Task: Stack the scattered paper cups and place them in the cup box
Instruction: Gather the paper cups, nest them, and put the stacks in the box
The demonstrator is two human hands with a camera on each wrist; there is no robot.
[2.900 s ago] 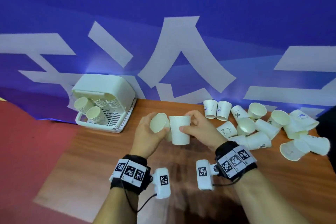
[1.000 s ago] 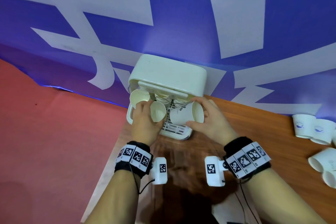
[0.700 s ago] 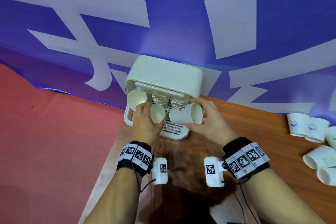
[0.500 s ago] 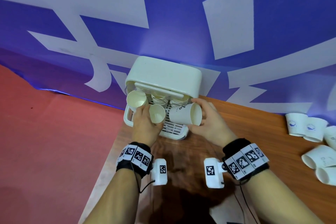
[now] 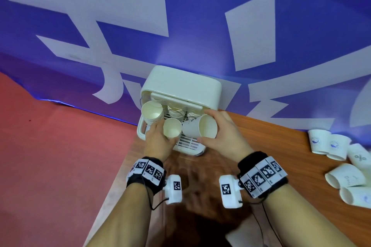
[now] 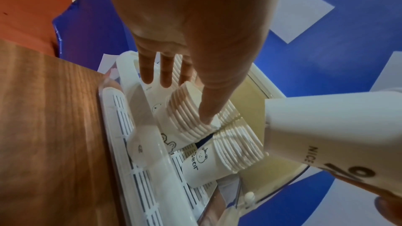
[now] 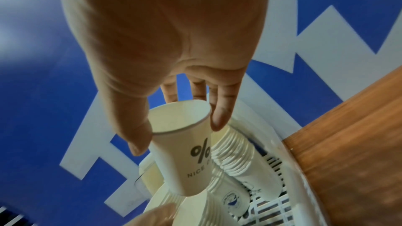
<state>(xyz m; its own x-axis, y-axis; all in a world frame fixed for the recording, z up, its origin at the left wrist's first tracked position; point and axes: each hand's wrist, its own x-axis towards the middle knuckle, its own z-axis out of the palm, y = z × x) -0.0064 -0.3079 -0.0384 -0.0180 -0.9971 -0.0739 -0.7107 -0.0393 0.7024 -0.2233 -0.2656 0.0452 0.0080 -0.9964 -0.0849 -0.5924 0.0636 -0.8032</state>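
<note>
The white cup box [image 5: 180, 86] stands at the table's far left corner, its front open, with stacks of paper cups [image 5: 152, 113] lying inside. My left hand [image 5: 160, 136] grips a stack of cups [image 5: 172, 130] at the box's front tray; the thumb [image 6: 206, 109] presses on the stack [image 6: 185, 123]. My right hand [image 5: 203, 125] pinches a single printed cup [image 5: 198, 128] by its rim, tilted on its side just right of that stack. In the right wrist view the hand [image 7: 177, 137] holds this cup [image 7: 185, 152] above the stacks.
Several loose cups [image 5: 319, 141] stand or lie on the wooden table [image 5: 261, 142] at the far right. A blue banner hangs right behind the box. The table's left edge runs just beside the box, with red floor beyond.
Both hands carried their cups from the middle of the table to the box's front. Over the last second they have stayed nearly still there.
</note>
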